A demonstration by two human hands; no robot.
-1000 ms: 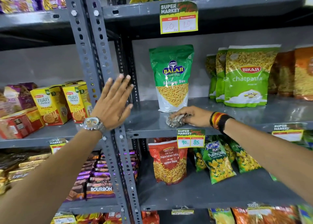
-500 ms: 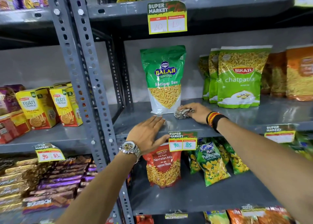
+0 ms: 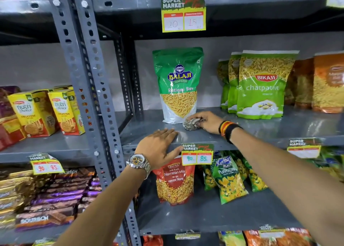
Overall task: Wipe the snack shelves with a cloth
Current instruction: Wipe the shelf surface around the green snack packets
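On the grey shelf (image 3: 260, 132), our right hand (image 3: 208, 121) grips the crumpled cloth (image 3: 190, 124), fingers curled around it, touching the Balaji pouch (image 3: 177, 84) base at its 5 o'clock. Our left hand (image 3: 158, 147) lies flat, fingers extended together, at the cloth's 7 o'clock on the shelf edge.

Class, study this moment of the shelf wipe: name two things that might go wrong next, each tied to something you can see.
1. The cloth, balled in the right hand, sits against the base of the upright Balaji pouch; a push leftward may topple it.
2. The left hand lies flat on the shelf edge beside the 90/85 price tag; a slide right might knock it off.
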